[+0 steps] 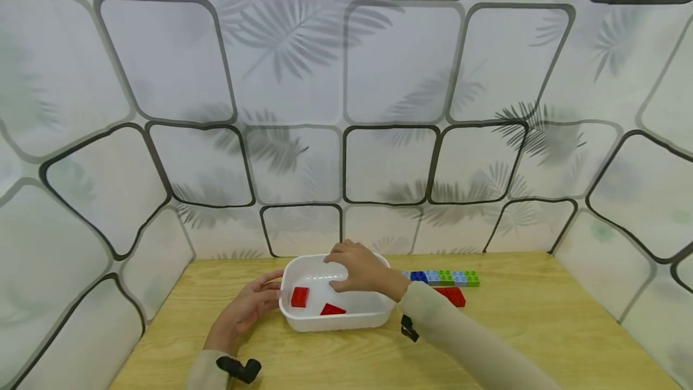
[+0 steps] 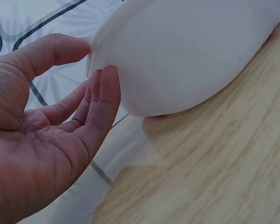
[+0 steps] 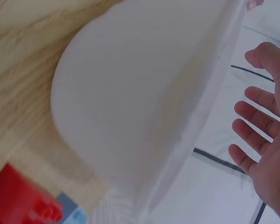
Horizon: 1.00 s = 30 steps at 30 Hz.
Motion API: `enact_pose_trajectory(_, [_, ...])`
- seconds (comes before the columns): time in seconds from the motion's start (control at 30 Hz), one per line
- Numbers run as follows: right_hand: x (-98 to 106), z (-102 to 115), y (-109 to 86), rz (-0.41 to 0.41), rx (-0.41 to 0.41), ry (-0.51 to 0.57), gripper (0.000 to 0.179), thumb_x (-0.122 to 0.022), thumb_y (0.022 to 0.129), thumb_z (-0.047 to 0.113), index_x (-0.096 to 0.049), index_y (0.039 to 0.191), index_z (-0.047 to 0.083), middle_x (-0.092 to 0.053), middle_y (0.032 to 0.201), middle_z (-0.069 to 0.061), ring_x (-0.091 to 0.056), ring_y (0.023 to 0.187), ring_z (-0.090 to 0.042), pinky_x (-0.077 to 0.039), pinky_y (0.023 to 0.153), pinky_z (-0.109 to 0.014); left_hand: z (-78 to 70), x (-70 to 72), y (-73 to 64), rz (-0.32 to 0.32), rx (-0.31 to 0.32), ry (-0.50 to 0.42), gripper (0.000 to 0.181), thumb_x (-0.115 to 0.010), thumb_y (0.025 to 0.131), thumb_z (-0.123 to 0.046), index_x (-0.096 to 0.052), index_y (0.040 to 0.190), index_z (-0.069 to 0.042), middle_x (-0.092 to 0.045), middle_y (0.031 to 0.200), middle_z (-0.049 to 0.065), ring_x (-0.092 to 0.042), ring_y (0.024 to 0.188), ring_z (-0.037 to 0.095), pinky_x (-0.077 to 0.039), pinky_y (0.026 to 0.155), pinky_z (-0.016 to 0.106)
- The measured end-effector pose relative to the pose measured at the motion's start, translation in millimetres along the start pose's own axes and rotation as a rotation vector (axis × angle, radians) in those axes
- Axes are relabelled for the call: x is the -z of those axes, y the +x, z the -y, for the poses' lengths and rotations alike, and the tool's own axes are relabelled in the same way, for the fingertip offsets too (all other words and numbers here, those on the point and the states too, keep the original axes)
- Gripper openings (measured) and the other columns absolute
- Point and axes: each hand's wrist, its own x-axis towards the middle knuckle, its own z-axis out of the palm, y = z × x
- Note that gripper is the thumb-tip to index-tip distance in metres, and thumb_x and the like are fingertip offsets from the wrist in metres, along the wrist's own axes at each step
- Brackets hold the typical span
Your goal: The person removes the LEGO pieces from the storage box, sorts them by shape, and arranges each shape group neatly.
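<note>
A white plastic tub stands on the table, with one red toy brick at its left end and another red brick by its near wall. My left hand holds the tub's left end; in the left wrist view the thumb is at the rim and fingertips touch the outer wall. Over the tub hovers my right hand, fingers spread and loosely bent, with nothing in its grasp. The right wrist view shows the right hand above the rim, apart from the tub's wall.
Right of the tub lies a row of blue, light blue and green toy bricks, partly hidden by the tub and right arm. Red bricks lie in front of that row. A patterned curtain surrounds the wooden table at back and sides.
</note>
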Motion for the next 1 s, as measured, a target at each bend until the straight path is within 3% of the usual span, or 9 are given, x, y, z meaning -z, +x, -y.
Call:
enact_pose_trajectory(0.2, [-17, 12, 14.8, 0.019, -0.006, 0.037, 0.043, -0.078, 0.088, 0.034, -0.073, 0.122, 0.009, -0.069, 0.116, -0.003, -0.06, 0.106, -0.02, -0.053, 0.092, -0.035, -1.0, 0.3, -0.1, 0.004, -0.003, -0.002, 0.065, -0.059, 0.102, -0.007, -0.026, 0.157, 0.005, -0.063, 0.125, 0.003, -0.066, 0.109, 0.011, -0.058, 0.095, 0.029])
enact_pose_trajectory(0.43, [-34, 23, 26.4, 0.064, -0.024, 0.043, 0.043, -0.079, 0.087, 0.035, -0.073, 0.123, 0.011, -0.07, 0.119, -0.003, -0.06, 0.106, -0.021, -0.053, 0.089, -0.03, -1.7, -0.6, -0.9, 0.01, -0.002, -0.007, 0.065, -0.06, 0.102, -0.008, -0.027, 0.156, 0.005, -0.062, 0.123, 0.002, -0.065, 0.109, 0.012, -0.058, 0.095, 0.029])
enact_pose_trajectory(0.67, [-46, 31, 32.7, 0.128, -0.063, -0.01, 0.044, -0.077, 0.088, 0.04, -0.073, 0.123, 0.015, -0.07, 0.121, 0.0, -0.061, 0.112, -0.018, -0.052, 0.095, -0.03, 0.8, 1.0, 0.6, 0.017, -0.003, -0.014, 0.064, -0.058, 0.102, -0.007, -0.027, 0.157, 0.004, -0.063, 0.121, -0.001, -0.065, 0.11, 0.011, -0.057, 0.095, 0.028])
enact_pose_trajectory(1.0, [-59, 36, 40.2, 0.176, -0.104, -0.046, 0.045, -0.079, 0.086, 0.044, -0.074, 0.121, 0.018, -0.071, 0.118, 0.004, -0.058, 0.108, -0.014, -0.05, 0.09, -0.027, 3.4, 2.3, 1.9, 0.023, -0.005, -0.019, 0.062, -0.057, 0.102, -0.005, -0.029, 0.156, 0.003, -0.064, 0.119, -0.003, -0.065, 0.11, 0.012, -0.057, 0.096, 0.029])
